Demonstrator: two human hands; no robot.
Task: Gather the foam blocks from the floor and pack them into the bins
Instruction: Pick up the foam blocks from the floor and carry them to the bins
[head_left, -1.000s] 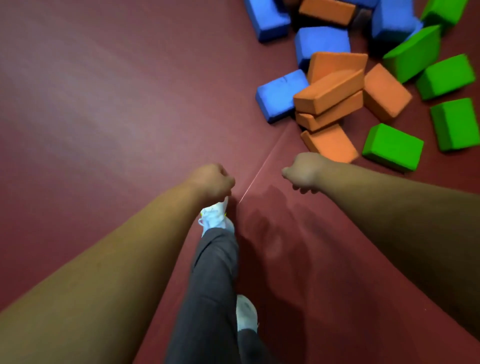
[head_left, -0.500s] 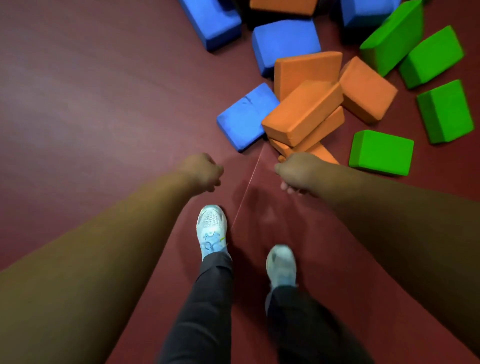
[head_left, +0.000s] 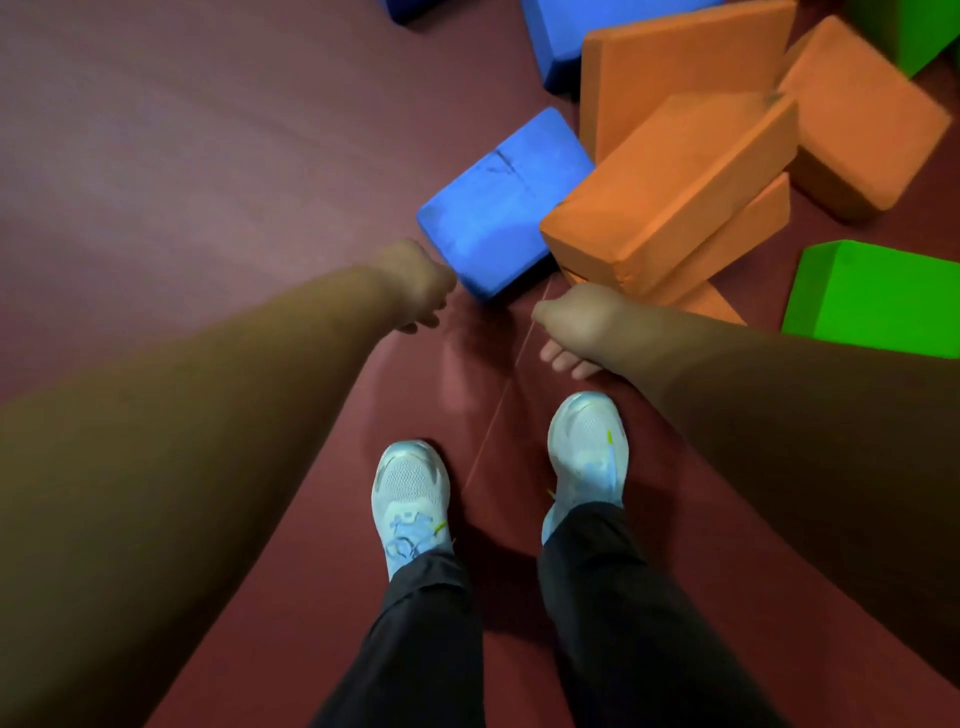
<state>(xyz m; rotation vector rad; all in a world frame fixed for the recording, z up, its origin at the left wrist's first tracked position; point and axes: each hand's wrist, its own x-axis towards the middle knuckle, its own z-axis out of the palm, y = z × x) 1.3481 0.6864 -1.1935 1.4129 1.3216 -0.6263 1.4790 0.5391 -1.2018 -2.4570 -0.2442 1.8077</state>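
Blocks loom nearer than 0.5 s ago, both feet now side by side | head: my left hand (head_left: 421, 283) and right hand (head_left: 576, 322) hang loosely curled, empty | blue block (head_left: 498, 208) on red floor (head_left: 208, 156) just past left hand | orange blocks (head_left: 670, 187) stacked behind right hand | green block (head_left: 878, 296) far right | 2 pale shoes (head_left: 410, 493) below.

I can read no text, number or brand here. The left shoe (head_left: 410, 499) and the right shoe (head_left: 587, 457) carry pale blue patterns on top, but they are too blurred to tell whether they form a logo. The blue foam block (head_left: 498, 208) has a thin dark mark on its upper face, which looks like a crease or a scratch and not like a letter.
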